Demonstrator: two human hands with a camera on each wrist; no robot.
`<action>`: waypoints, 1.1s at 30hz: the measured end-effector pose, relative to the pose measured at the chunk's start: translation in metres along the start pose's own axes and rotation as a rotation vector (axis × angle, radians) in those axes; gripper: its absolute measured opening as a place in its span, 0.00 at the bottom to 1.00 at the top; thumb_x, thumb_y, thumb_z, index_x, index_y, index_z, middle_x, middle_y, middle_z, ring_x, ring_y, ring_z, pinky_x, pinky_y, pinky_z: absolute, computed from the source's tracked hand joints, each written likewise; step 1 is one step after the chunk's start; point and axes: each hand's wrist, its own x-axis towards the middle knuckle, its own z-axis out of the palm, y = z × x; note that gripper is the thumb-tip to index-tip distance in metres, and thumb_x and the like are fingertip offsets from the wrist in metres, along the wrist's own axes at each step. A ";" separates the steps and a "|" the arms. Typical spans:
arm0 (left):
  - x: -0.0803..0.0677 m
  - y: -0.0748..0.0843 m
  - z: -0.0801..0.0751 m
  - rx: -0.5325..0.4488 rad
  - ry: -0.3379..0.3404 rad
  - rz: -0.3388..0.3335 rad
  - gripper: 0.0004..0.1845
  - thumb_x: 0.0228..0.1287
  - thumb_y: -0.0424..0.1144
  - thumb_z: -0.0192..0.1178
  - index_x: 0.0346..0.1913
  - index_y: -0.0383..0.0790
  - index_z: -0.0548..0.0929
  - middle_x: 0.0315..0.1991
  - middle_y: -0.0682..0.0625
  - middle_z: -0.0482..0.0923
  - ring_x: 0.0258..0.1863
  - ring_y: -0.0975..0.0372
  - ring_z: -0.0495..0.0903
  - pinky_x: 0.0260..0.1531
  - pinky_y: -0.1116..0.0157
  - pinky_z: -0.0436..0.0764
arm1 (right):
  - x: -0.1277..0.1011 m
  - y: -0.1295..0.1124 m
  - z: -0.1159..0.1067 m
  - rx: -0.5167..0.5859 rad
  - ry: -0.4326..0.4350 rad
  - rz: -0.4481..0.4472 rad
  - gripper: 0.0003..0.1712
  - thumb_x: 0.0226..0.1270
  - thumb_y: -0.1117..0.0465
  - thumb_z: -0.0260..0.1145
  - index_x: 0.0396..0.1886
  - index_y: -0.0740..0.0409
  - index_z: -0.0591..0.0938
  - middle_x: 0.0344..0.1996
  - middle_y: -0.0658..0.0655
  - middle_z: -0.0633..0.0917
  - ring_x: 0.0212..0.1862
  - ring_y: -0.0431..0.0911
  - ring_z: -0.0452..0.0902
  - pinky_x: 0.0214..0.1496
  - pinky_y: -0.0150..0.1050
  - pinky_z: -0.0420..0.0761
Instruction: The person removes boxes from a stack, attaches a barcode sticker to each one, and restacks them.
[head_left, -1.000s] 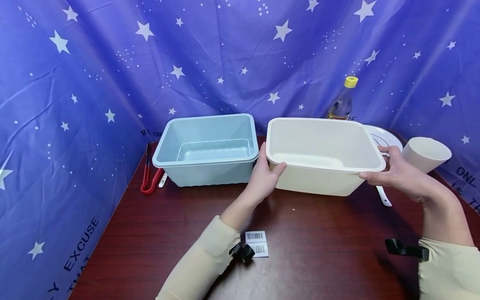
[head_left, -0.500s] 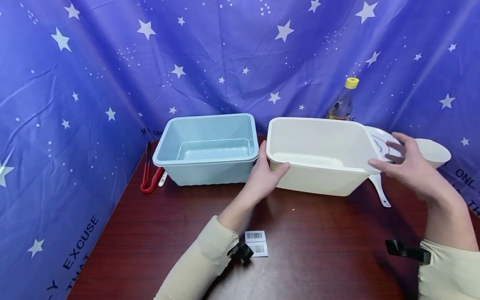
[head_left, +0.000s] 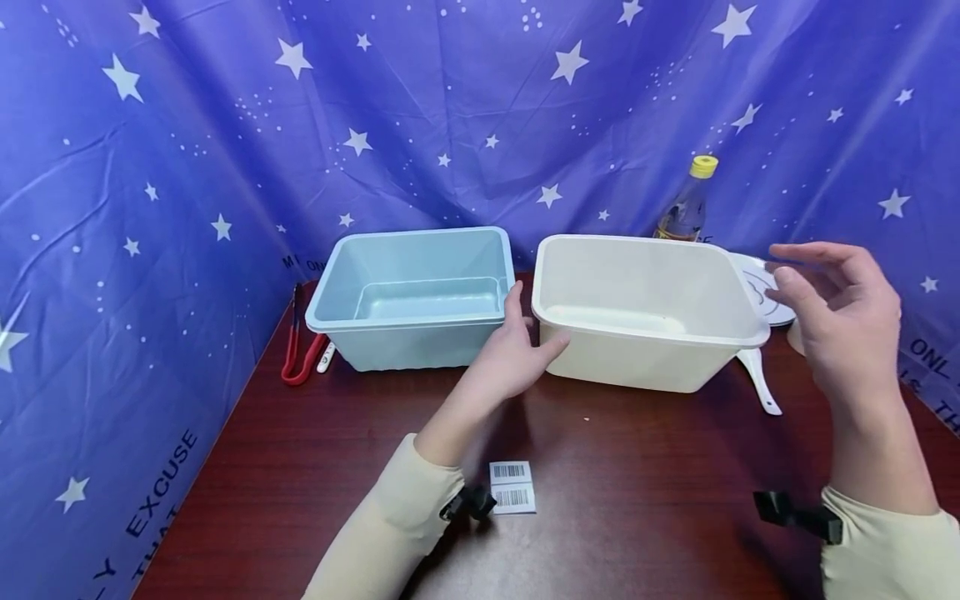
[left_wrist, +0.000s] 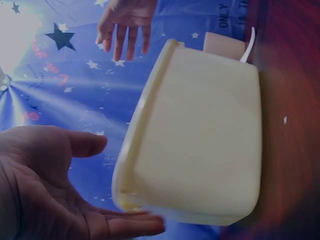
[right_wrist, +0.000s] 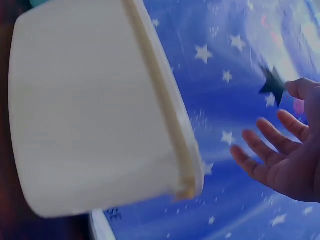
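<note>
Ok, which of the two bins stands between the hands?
The white bin, with the left hand by its left end and the right hand past its right end; the blue bin stands left of both hands.

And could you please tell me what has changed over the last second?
The right hand has let go of the white bin and moved up and to the right, now hiding most of the cup. The left hand has loosened and shifted slightly left; whether its fingertips touch the bin is unclear. The bins, bottle and paper stayed put.
</note>
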 end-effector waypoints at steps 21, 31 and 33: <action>-0.046 -0.035 -0.051 0.058 -0.027 0.023 0.46 0.69 0.51 0.64 0.80 0.57 0.47 0.64 0.47 0.78 0.61 0.53 0.78 0.61 0.52 0.73 | -0.039 -0.008 0.094 -0.375 -0.525 -0.005 0.17 0.69 0.71 0.67 0.57 0.62 0.81 0.49 0.52 0.85 0.51 0.43 0.82 0.51 0.27 0.79; -0.062 -0.053 -0.060 0.113 -0.039 0.084 0.37 0.69 0.46 0.65 0.76 0.47 0.61 0.54 0.48 0.82 0.56 0.53 0.81 0.58 0.53 0.76 | -0.061 0.006 0.127 -0.340 -0.780 0.172 0.10 0.72 0.63 0.67 0.51 0.56 0.82 0.47 0.54 0.86 0.48 0.46 0.84 0.47 0.36 0.82; -0.064 -0.058 -0.060 0.129 -0.040 0.100 0.35 0.69 0.44 0.65 0.74 0.45 0.64 0.52 0.48 0.83 0.54 0.54 0.81 0.57 0.54 0.76 | -0.065 0.010 0.131 -0.322 -0.811 0.203 0.10 0.72 0.62 0.67 0.51 0.55 0.81 0.46 0.52 0.87 0.48 0.47 0.84 0.47 0.37 0.82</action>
